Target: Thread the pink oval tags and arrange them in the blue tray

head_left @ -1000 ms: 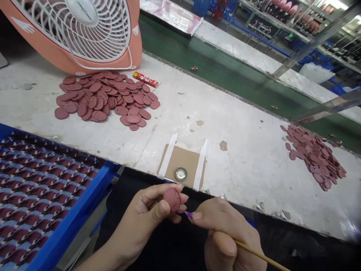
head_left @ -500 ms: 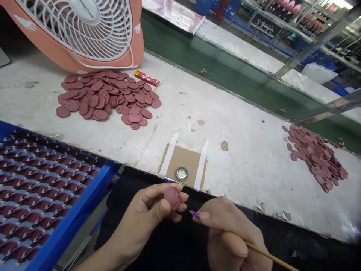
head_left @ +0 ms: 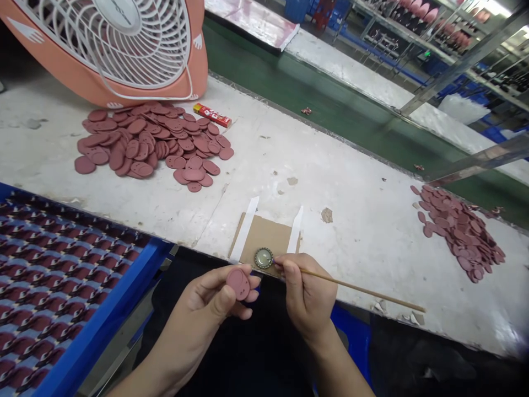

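Between thumb and fingers, my left hand (head_left: 210, 300) pinches a small reddish-brown oval piece (head_left: 238, 284) with tiny dark holes or dots on its face. My right hand (head_left: 308, 289) is closed round a thin brush (head_left: 363, 288) with a long wooden handle, which points off to the right. The brush's tip is at a crimped bottle cap (head_left: 263, 258); whether it dips inside I cannot tell. That cap lies face up on a square of brown cardboard (head_left: 270, 234), fixed to the table edge with two white tape strips.
A large heap of similar oval pieces (head_left: 140, 138) lies below an orange fan (head_left: 124, 49). Beside it is a red and yellow packet (head_left: 212, 114). Another heap of pieces (head_left: 458, 231) is at the right. A blue tray (head_left: 136, 275) stands lower left, and a green belt (head_left: 330, 105) runs behind the table.
My right hand has moved up and left with the brush, bringing its tip from near the oval piece to the bottle cap. My left hand has shifted slightly left, still pinching the piece.
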Available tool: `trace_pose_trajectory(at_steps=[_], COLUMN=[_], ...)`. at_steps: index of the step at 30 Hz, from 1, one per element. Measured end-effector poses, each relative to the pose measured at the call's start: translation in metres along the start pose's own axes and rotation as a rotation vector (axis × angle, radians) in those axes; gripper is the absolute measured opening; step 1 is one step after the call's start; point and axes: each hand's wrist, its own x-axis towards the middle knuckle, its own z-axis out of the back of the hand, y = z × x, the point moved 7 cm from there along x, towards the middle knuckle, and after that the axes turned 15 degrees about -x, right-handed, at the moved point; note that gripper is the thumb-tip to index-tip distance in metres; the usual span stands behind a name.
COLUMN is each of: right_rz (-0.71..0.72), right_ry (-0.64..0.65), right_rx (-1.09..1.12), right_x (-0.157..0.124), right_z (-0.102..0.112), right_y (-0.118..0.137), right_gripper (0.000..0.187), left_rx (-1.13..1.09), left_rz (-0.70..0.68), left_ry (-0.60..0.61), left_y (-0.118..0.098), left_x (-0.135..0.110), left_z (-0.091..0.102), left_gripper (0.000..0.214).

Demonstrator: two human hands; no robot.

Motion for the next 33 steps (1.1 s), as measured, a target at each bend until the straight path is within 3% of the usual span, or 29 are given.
trace_pose_trajectory(at_steps=[7,10,15,24,28,31,33], right_rz=[-0.06,-0.021,0.059,0.061,0.039,-0.055,-0.09], right_ry=[-0.063,-0.047,0.025,0.087,-0.001,-0.091,-0.077], right_rx=[0.15,0.266,0.32,0.292,0.303,0.215,0.135], right_x=[-0.005,-0.005,-0.003,-0.001,-0.004,-0.006,-0.005], right_z=[0.022,0.028,0.024,0.02,0.023,0.02,0.013], right_y=[0.014,0.029,0.042,0.048,0.04,0.019,0.006], right_gripper=[0.026,0.028,0.025,0.027,0.028,0.029,0.026], left_rx=[0.008,0.017,0.024,0.008,0.009,0.016,0.025], left_rz=[-0.007,0.005,0.015,0.008,0.02,0.024,0.025], left_ry=[0.031,0.066,0.076,0.08,0.061,0.055,0.028], left_y=[-0.002,-0.001,0.0,-0.001,0.0,0.0,0.0], left_x=[-0.001,-0.001,-0.003,-0.004,-0.002,-0.001,-0.001], left_z=[-0.006,-0.01,-0.011,-0.01,-0.008,-0.007,-0.005], left_gripper=[0.021,0.024,0.023,0.023,0.025,0.025,0.025])
